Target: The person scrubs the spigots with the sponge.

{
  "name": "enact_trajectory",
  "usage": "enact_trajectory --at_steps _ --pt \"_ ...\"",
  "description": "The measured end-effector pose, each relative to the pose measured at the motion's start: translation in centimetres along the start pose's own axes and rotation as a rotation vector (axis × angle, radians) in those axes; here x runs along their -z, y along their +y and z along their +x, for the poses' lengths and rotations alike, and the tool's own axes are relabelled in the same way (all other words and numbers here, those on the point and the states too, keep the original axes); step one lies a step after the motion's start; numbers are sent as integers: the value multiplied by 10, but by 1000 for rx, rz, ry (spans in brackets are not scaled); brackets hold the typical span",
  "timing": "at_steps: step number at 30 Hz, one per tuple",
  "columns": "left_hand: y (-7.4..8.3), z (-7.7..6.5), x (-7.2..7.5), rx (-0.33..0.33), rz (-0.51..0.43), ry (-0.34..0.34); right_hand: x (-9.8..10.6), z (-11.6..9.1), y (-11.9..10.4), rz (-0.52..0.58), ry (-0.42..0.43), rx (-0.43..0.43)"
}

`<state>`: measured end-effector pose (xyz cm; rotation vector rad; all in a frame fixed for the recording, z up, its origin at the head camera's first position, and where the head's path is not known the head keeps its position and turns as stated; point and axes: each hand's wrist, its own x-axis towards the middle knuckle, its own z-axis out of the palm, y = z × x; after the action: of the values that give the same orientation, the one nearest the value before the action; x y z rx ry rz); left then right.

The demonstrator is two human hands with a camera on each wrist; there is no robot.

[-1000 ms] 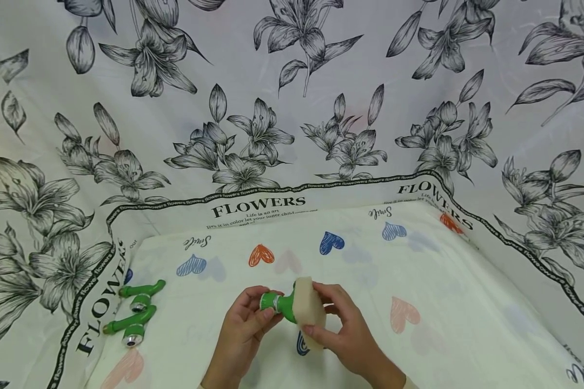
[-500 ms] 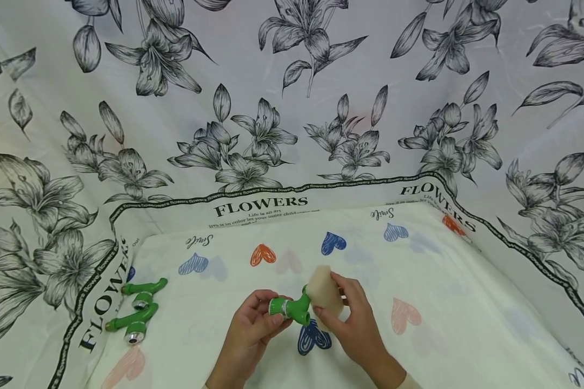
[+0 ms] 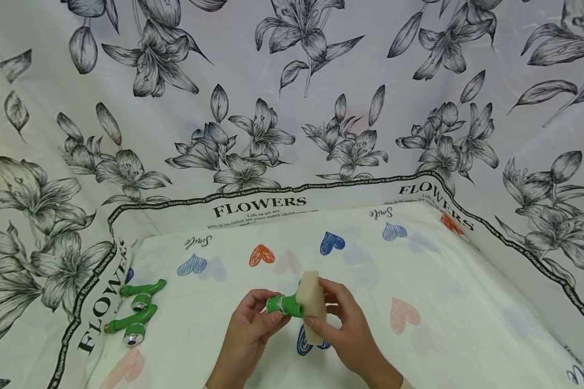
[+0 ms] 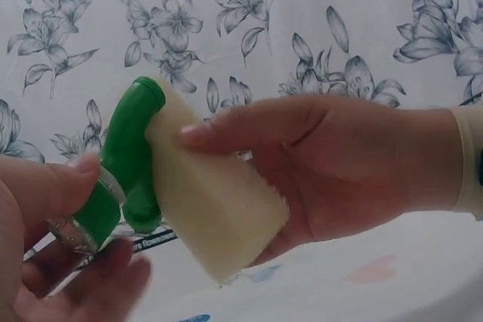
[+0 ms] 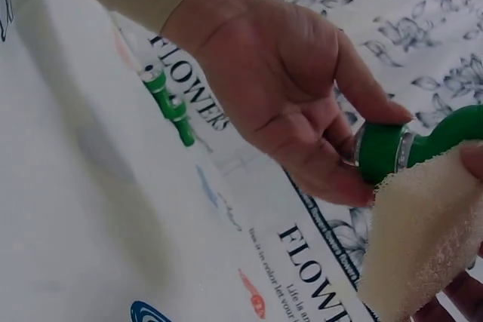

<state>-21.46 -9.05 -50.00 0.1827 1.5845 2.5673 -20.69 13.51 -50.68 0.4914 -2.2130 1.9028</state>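
My left hand [image 3: 247, 327] pinches a green plastic tap [image 3: 290, 306] by the knob end, thumb on one side and fingers on the other. A thick cream sponge [image 3: 313, 302] is in the grip of my right hand [image 3: 347, 332], its thumb on the near face. In the left wrist view the sponge [image 4: 215, 201] lies against the side of the tap [image 4: 132, 126], whose curved spout points up. From the right wrist, the sponge [image 5: 423, 231] covers part of the tap's green body [image 5: 381, 148]. Both hands work above the cloth, close together.
Two more green taps with silver ends, a farther one [image 3: 143, 290] and a nearer one [image 3: 134, 325], lie on the left of the heart-printed cloth [image 3: 214, 297]. Flower-printed curtain [image 3: 302, 135] encloses the back and sides.
The sponge swung right, baring more of the tap half a second ago, then came back left over the tap's end. The tap shifted and turned slightly in my left hand.
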Motion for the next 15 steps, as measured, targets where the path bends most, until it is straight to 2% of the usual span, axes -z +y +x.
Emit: enact_trajectory --at_steps 5,7,11,15 --pt "0 0 1 69 145 4 0 -1 -7 156 -39 -10" --pt "-2 1 1 103 195 -10 -1 -2 -10 177 -70 5" --pt "-4 0 0 104 220 -39 -3 -4 -15 111 -113 77" --pt "-4 -1 -2 72 231 -34 -5 -4 -16 32 -84 114"
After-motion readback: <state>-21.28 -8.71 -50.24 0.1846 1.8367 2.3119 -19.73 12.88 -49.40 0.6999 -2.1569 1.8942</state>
